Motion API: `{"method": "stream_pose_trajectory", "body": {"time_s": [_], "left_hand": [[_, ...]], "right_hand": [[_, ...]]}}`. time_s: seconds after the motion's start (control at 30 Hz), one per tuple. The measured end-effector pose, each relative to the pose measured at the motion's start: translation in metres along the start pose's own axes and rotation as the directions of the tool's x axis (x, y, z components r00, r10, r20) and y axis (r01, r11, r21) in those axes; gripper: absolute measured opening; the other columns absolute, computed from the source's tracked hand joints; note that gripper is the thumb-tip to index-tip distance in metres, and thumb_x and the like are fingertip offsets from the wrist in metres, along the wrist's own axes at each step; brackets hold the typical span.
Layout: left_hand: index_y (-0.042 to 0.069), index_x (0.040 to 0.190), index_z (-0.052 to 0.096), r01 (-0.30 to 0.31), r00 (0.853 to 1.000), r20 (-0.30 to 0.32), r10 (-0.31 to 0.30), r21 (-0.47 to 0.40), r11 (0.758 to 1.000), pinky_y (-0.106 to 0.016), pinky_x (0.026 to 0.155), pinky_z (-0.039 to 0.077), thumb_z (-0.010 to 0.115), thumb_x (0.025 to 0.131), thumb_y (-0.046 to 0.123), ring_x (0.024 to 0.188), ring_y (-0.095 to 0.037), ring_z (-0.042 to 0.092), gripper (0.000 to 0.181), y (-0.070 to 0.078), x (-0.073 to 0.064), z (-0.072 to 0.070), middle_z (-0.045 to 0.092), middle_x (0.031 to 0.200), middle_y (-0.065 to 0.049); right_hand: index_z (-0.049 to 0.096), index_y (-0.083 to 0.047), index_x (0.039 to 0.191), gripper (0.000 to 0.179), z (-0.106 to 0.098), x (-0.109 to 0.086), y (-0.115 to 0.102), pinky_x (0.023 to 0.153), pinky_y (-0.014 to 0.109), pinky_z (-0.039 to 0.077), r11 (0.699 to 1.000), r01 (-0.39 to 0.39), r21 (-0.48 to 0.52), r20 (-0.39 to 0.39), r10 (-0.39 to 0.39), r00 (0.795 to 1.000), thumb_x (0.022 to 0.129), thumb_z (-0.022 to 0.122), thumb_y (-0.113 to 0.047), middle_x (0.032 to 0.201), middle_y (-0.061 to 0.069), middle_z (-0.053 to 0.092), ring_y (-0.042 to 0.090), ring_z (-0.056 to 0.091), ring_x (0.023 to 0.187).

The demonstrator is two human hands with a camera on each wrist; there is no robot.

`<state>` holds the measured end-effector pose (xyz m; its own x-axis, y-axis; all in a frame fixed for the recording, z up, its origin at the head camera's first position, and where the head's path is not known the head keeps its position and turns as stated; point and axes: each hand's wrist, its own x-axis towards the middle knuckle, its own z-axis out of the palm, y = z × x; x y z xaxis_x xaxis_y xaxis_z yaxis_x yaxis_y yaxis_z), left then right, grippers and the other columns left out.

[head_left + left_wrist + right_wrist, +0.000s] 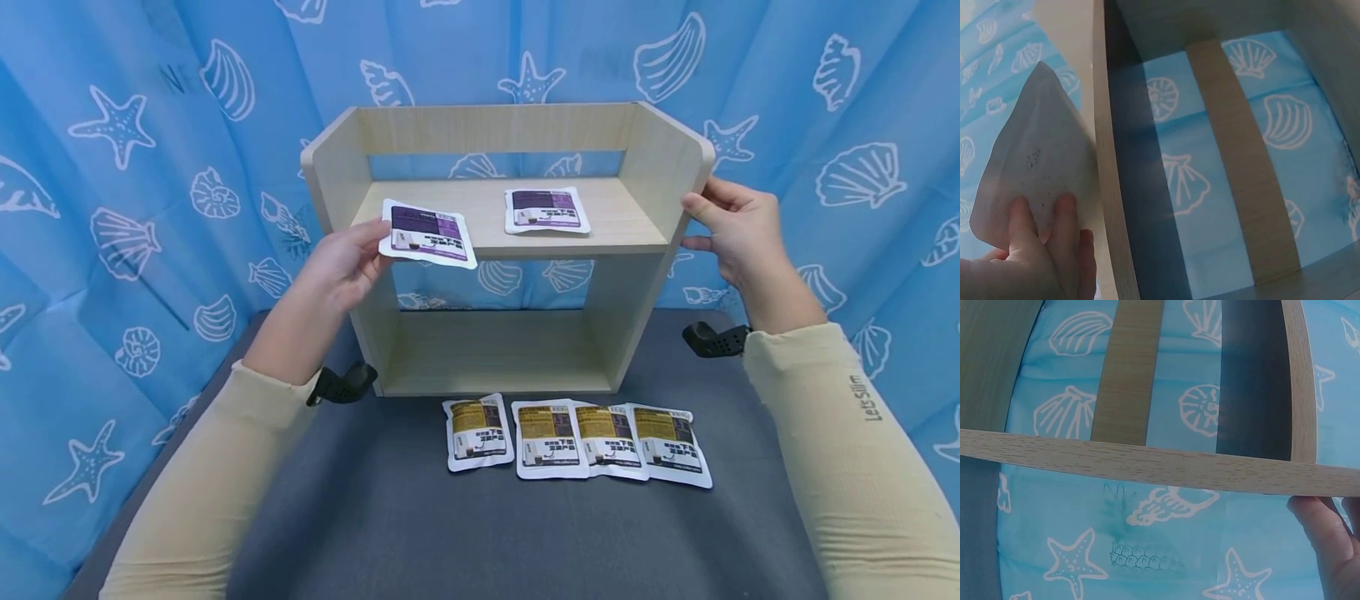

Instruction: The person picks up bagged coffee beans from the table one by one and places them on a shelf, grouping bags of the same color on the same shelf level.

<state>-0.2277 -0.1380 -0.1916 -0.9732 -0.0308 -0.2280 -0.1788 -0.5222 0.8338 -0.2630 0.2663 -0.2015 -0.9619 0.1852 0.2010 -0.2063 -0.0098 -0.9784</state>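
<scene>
My left hand [341,262] pinches a white pouch with a purple label [427,233] by its left edge, in front of the shelf's upper board. In the left wrist view the plain back of this pouch [1038,156] faces the camera, with fingertips laid against it. A pale wooden two-tier shelf [570,247] stands upright. My right hand [742,233] grips its right side panel, the thumb at the front edge and the other fingers partly hidden. A second purple-label pouch [547,210] lies on the upper board, right of centre.
Several white pouches with gold-brown labels lie on the dark table [487,533] before the shelf: one pouch [478,432] apart at left, the others in an overlapping row [551,440]. A blue curtain with seashell prints [172,275] hangs behind and at both sides.
</scene>
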Motion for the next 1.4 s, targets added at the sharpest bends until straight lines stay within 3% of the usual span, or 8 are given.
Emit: {"method": "stream_pose_trajectory", "body": {"time_s": [0.43,0.5,0.6,0.7,0.77,0.9,1.13,1.4], "left_hand": [[0.007,0.145,0.045,0.027,0.997,-0.077,-0.027,0.002,1.0,-0.016,0.052,0.051,0.055,0.098,0.005,0.064,-0.012,0.065,0.047,0.013,0.025,0.01,0.052,0.139,-0.009],[0.007,0.144,0.044,0.039,0.996,-0.082,-0.04,-0.012,0.999,-0.016,0.051,0.051,0.054,0.098,0.005,0.069,-0.012,0.066,0.047,0.015,0.027,0.011,0.052,0.139,-0.008],[0.008,0.145,0.042,0.048,0.995,-0.088,-0.05,-0.032,0.998,-0.017,0.052,0.051,0.054,0.099,0.005,0.094,-0.015,0.067,0.048,0.019,0.03,0.013,0.051,0.14,-0.008],[0.009,0.146,0.039,0.048,0.996,-0.075,-0.052,-0.055,0.997,-0.017,0.06,0.054,0.051,0.099,0.003,0.119,-0.016,0.057,0.049,0.022,0.032,0.015,0.048,0.144,-0.008],[0.009,0.147,0.038,0.054,0.995,-0.076,-0.06,-0.082,0.995,-0.019,0.069,0.055,0.05,0.099,0.0,0.125,-0.017,0.052,0.05,0.024,0.034,0.016,0.046,0.146,-0.008],[0.01,0.148,0.038,0.077,0.993,-0.079,-0.086,-0.118,0.99,-0.02,0.085,0.05,0.047,0.1,-0.002,0.127,-0.018,0.051,0.051,0.025,0.041,0.018,0.044,0.147,-0.007],[0.008,0.148,0.037,0.101,0.983,-0.123,-0.133,-0.24,0.965,-0.025,0.093,0.047,0.043,0.098,-0.01,0.128,-0.02,0.049,0.053,0.027,0.062,0.024,0.044,0.146,-0.007],[0.006,0.147,0.033,0.049,0.98,-0.173,-0.097,-0.26,0.964,-0.026,0.095,0.046,0.041,0.098,-0.011,0.127,-0.02,0.05,0.053,0.026,0.072,0.028,0.044,0.145,-0.009]], "right_hand": [[0.062,-0.02,0.132,0.057,0.0,0.0,0.0,0.057,0.023,0.056,1.0,-0.015,0.005,-0.006,0.015,1.0,0.078,0.078,-0.028,0.113,-0.003,0.064,0.017,0.056,0.114],[0.062,-0.02,0.132,0.057,0.0,0.0,0.0,0.057,0.023,0.056,1.0,-0.019,0.007,-0.007,0.019,1.0,0.078,0.078,-0.028,0.113,-0.003,0.064,0.017,0.055,0.115],[0.062,-0.02,0.132,0.057,0.001,0.0,-0.001,0.057,0.023,0.056,1.0,-0.024,0.01,-0.007,0.024,1.0,0.079,0.077,-0.027,0.113,-0.003,0.064,0.017,0.055,0.116],[0.061,-0.021,0.133,0.057,0.002,0.001,-0.002,0.057,0.023,0.056,0.999,-0.033,0.008,-0.005,0.033,0.999,0.078,0.077,-0.028,0.115,-0.003,0.064,0.018,0.053,0.119],[0.061,-0.021,0.133,0.058,0.002,0.001,-0.002,0.058,0.023,0.056,0.999,-0.037,0.008,-0.004,0.037,0.999,0.078,0.077,-0.028,0.117,-0.002,0.064,0.018,0.053,0.12],[0.061,-0.021,0.134,0.058,0.002,0.001,-0.002,0.058,0.023,0.056,0.999,-0.038,0.01,-0.005,0.038,0.999,0.078,0.077,-0.028,0.117,-0.002,0.064,0.018,0.053,0.119],[0.062,-0.021,0.132,0.057,0.001,0.0,-0.002,0.057,0.024,0.056,0.999,-0.039,0.03,-0.014,0.04,0.999,0.077,0.078,-0.026,0.11,-0.004,0.065,0.014,0.059,0.108],[0.06,-0.02,0.135,0.059,0.001,0.0,-0.001,0.056,0.023,0.056,1.0,-0.025,-0.011,-0.01,0.025,1.0,0.079,0.076,-0.028,0.114,-0.004,0.063,0.017,0.055,0.115]]}}
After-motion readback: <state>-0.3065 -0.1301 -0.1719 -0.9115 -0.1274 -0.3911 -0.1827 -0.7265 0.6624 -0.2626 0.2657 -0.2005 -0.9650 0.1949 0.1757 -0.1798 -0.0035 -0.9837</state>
